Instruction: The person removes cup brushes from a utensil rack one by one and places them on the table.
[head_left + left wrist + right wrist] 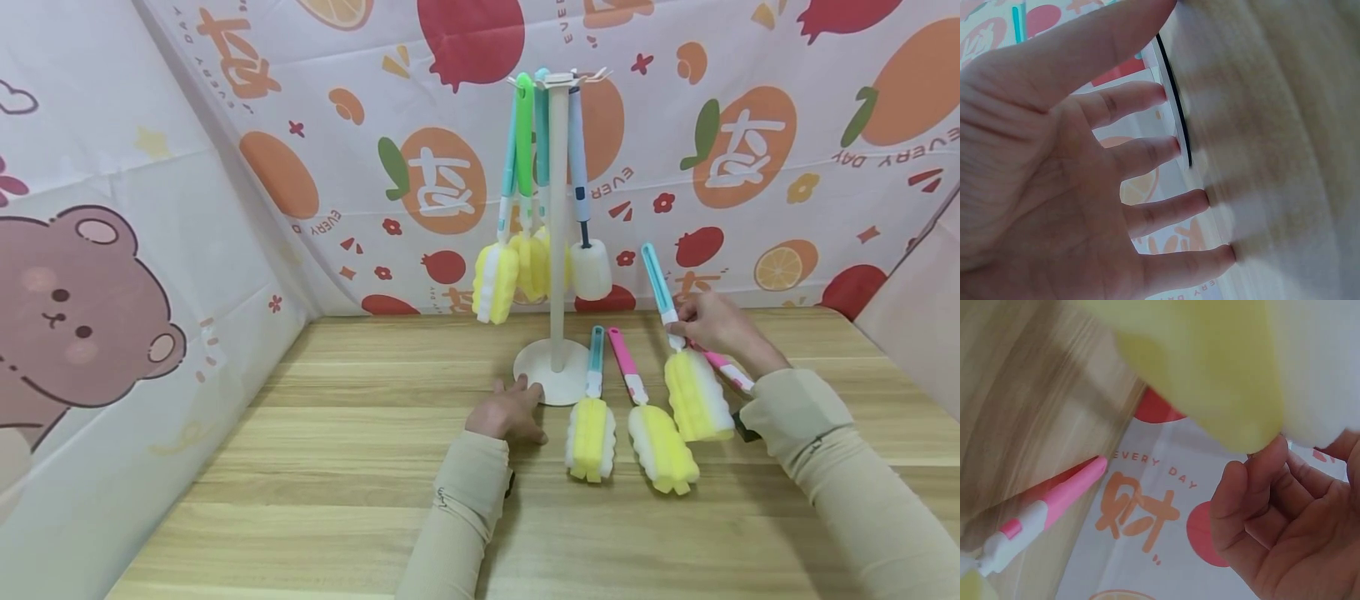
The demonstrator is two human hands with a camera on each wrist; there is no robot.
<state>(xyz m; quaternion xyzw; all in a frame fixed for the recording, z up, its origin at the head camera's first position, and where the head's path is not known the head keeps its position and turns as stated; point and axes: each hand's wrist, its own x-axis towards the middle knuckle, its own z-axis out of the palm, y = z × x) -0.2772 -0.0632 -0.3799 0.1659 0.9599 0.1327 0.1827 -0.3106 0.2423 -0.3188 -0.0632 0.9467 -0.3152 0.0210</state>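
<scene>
My right hand pinches a sponge bottle brush near the joint of its teal-and-white handle. The handle points up and away, and the yellow-and-white sponge hangs toward me; it fills the top of the right wrist view. Partly hidden behind it is a pink-handled brush on the table. My left hand is spread beside a white stand, fingertips at the rim of its round base and on the tabletop. Several brushes hang from the stand's top hooks, among them a green-handled brush and a blue-handled brush.
Right of the stand's base lie a teal-handled brush and a pink-handled brush, sponges toward me. The wooden table meets a fruit-print cloth at the back. A bear-print cloth borders the left side.
</scene>
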